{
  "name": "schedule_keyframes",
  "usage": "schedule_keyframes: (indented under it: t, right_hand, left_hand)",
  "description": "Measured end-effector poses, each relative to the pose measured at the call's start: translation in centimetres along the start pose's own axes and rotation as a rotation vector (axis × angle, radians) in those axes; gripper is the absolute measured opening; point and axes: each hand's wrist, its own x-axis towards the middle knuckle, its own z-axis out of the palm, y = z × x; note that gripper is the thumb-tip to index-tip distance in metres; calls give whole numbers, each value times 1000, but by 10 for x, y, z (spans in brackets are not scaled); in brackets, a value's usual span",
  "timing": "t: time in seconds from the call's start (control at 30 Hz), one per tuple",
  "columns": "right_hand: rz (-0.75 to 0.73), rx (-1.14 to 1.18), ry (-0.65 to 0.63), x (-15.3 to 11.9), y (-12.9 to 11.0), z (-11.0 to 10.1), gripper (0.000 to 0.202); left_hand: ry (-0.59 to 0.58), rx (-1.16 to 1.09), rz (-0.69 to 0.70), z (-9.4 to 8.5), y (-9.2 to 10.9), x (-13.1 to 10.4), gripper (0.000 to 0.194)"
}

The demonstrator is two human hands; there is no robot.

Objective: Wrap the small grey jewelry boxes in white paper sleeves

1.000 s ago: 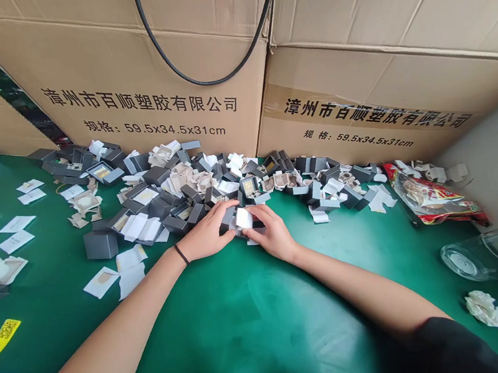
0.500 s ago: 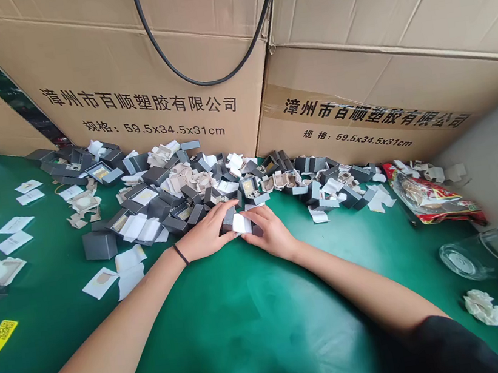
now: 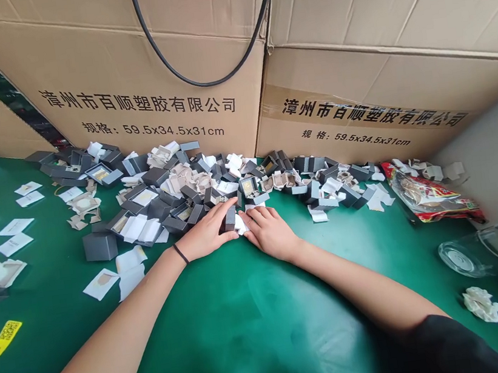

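A small grey hinged box point(image 3: 230, 219) with a white lining point(image 3: 240, 224) lies between my two hands at the near edge of a pile of similar boxes. My left hand point(image 3: 211, 231) grips its left side, thumb in front and fingers behind. From the right, my right hand point(image 3: 269, 231) closes over the other part of the box, fingertips against the white lining; its palm and fingers hide that part. Just behind my fingers stands an open grey box point(image 3: 252, 191) with a yellowish and white inside.
Grey boxes point(image 3: 155, 208), beige inserts and white papers are heaped along brown cartons point(image 3: 145, 65). Loose white cards point(image 3: 101, 283) lie left. On the right are a red snack bag point(image 3: 431, 196), a clear container point(image 3: 464, 257) and crumpled paper point(image 3: 483, 304). A black cable point(image 3: 205, 84) hangs in front of the cartons.
My right hand has turned palm-down over the box, covering its right part and most of the white lining that showed before. My left hand has stayed nearly still.
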Motion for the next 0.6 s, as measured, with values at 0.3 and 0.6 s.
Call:
schedule_keyframes:
  t: [0.3, 0.6]
  right_hand:
    - [-13, -78, 51, -3, -7, 2, 46]
    - [-99, -20, 160, -4, -1, 4, 30]
  left_hand:
    - [40, 0, 16, 2, 2, 0, 72]
    - [49, 10, 2, 1, 2, 0, 70]
